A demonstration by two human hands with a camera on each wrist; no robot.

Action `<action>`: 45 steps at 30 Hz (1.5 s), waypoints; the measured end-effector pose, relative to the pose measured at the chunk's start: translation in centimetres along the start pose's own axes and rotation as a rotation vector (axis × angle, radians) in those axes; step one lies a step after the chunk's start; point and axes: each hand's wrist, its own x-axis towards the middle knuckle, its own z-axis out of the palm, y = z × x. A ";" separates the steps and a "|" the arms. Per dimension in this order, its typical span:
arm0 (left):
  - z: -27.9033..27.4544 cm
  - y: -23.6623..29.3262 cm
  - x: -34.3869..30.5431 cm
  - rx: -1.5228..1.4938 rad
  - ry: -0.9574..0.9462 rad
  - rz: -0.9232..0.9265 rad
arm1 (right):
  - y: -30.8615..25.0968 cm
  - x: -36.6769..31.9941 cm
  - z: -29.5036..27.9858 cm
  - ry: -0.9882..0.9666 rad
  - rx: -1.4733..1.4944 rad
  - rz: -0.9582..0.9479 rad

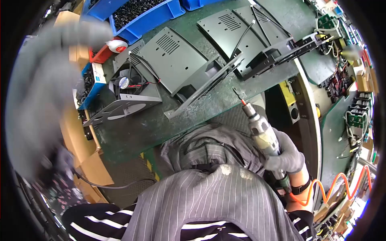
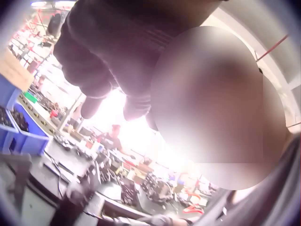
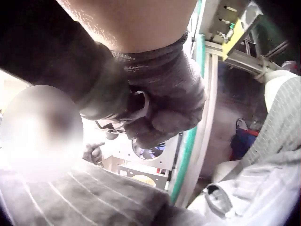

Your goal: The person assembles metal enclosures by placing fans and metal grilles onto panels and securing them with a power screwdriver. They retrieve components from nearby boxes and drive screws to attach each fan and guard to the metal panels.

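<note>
My gloved right hand [image 1: 286, 154] grips a pneumatic screwdriver [image 1: 263, 134], its bit pointing up and away over the table's near edge. The same hand [image 3: 171, 106] is curled and dark in the right wrist view. My gloved left hand [image 1: 44, 76] is raised close to the head camera, large and blurred; its fingers [image 2: 94, 70] hang loosely with nothing seen in them. On the green table [image 1: 124, 140] stand grey metal housings: one with a fan [image 1: 124, 82] at the left, another [image 1: 171, 60] in the middle, and a third [image 1: 241, 36] at the right.
Blue bins [image 1: 150, 18] of small dark screws stand at the back. A red and white container [image 1: 116, 45] and a small blue box [image 1: 96, 82] of parts are at the left, beside cardboard [image 1: 74, 132]. An orange coiled hose [image 1: 341, 176] runs off right.
</note>
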 end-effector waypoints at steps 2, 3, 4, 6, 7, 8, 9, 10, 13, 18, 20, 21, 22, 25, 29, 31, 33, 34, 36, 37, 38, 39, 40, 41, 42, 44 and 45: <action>1.5 -3.3 -2.6 0.408 -0.100 0.433 | 1.2 1.5 -0.8 -0.018 -0.079 -0.084; 2.3 -2.3 -3.4 0.521 -0.262 0.439 | 1.6 2.3 -1.0 -0.033 -0.098 -0.100; 5.4 -5.1 -4.2 0.354 -0.102 0.538 | 1.8 2.9 -1.6 -0.059 -0.104 -0.031; 8.9 -5.7 -5.8 0.111 -0.062 0.141 | 3.0 4.4 -2.3 -0.075 -0.171 -0.164; 11.1 -7.4 -5.6 0.085 0.075 0.189 | 2.9 4.7 -2.3 -0.079 -0.160 -0.178; 12.7 -9.1 -5.6 -0.097 0.145 0.105 | 2.6 4.8 -2.2 -0.082 -0.148 -0.191; 13.9 -10.0 -5.0 -0.264 0.180 0.081 | 2.4 5.0 -2.4 -0.077 -0.161 -0.212; 14.9 -10.5 -4.3 -0.317 0.228 0.039 | 2.4 5.0 -2.6 -0.082 -0.161 -0.207; 16.9 -11.2 -2.4 -0.474 0.227 0.004 | 1.6 5.0 -3.0 -0.087 -0.134 -0.138; 18.8 -14.2 -1.1 0.127 0.298 0.209 | 1.4 5.6 -3.2 -0.151 -0.142 -0.131; 18.8 -14.9 -0.8 0.145 0.305 0.253 | 1.9 5.9 -3.5 -0.178 -0.195 -0.158; 18.6 -14.9 -0.8 0.190 0.283 0.268 | 1.3 5.7 -3.1 -0.183 -0.190 -0.161; 18.4 -14.9 -0.8 0.235 0.262 0.282 | 1.3 5.8 -2.8 -0.184 -0.188 -0.159; 18.0 -14.3 -0.8 0.275 0.221 0.281 | 1.2 6.0 -2.6 -0.289 -0.177 -0.088; 17.9 -13.8 -0.9 0.233 0.153 0.091 | 1.2 6.2 -1.3 -0.346 -0.398 -0.121; 17.8 -14.1 -0.7 0.253 0.181 0.231 | 0.3 5.7 -0.6 -0.348 -0.404 -0.089; 17.7 -14.1 -0.6 0.257 0.148 0.202 | 0.3 5.5 -0.2 -0.335 -0.418 -0.102; 17.7 -14.1 -0.6 0.260 0.112 0.173 | 0.6 5.4 -0.1 -0.333 -0.419 -0.101; 17.9 -14.2 -0.4 0.234 0.168 0.240 | 0.9 5.2 -0.1 -0.316 -0.458 -0.115; 18.1 -14.2 -0.4 0.210 0.226 0.305 | 0.8 5.1 0.1 -0.311 -0.461 -0.114; 17.9 -14.0 -0.5 0.206 0.228 0.309 | 0.6 4.9 0.5 -0.291 -0.421 -0.108; 17.6 -13.8 -0.6 0.155 0.113 0.138 | 0.5 4.8 0.7 -0.273 -0.382 -0.100; 17.3 -13.7 -0.9 0.102 0.000 -0.034 | 0.7 4.6 0.8 -0.270 -0.388 -0.098; 17.1 -13.9 -1.5 0.095 0.006 -0.034 | 1.1 4.5 0.6 -0.229 -0.369 -0.076; 16.7 -14.1 -2.3 -0.323 0.020 -0.185 | 1.4 4.4 0.5 -0.187 -0.349 -0.058; 16.0 -15.1 -3.3 -0.747 0.033 -0.335 | 2.3 4.1 0.3 -0.188 -0.302 -0.035; 16.0 -16.1 -3.9 -1.262 0.026 -0.354 | 3.0 4.1 0.2 -0.171 -0.278 -0.039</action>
